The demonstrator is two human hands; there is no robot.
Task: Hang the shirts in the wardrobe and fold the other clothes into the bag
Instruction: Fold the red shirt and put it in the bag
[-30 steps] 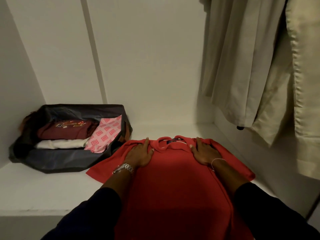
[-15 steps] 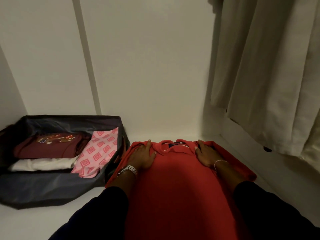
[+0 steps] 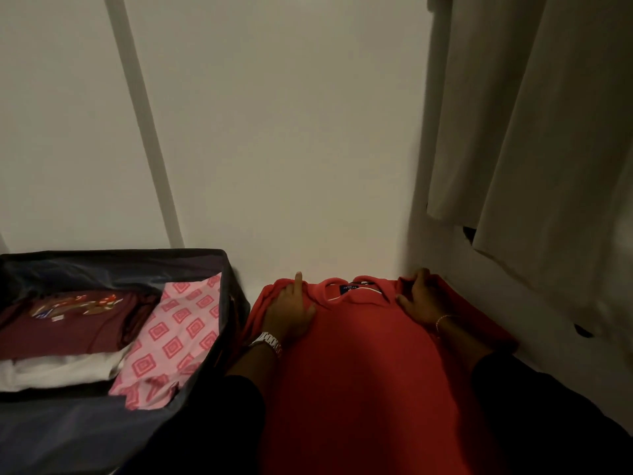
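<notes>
A red top (image 3: 359, 365) lies spread flat, neck away from the viewer, on the white shelf (image 3: 263, 275) at the bottom of a wardrobe. A small dark label shows inside its round neck. Both hands rest on the shoulders of the top, one on each side of the neck. The left hand (image 3: 291, 311), with a metal watch at the wrist, lies flat and open, its fingers spread and one finger pointing away. The right hand (image 3: 423, 301), with a thin bracelet, has its fingers curled over a bunched edge of the shoulder cloth; whether it grips or only presses cannot be told.

Just beside the top on the left, close enough to touch or nearly so, stands an open dark bag (image 3: 219, 341). It holds a folded maroon shirt (image 3: 68, 323), something white (image 3: 58, 370) and a pink patterned cloth (image 3: 171, 344). Pale garments (image 3: 534, 132) hang at the upper right.

The top looks soft, light and limp. It probably sags and creases wherever it is not supported, and its sleeves may trail. The shoulder seams, where the hands lie now, seem the best places to take hold. From there each side can be folded inward evenly. A lift by one corner would likely undo the fold.
</notes>
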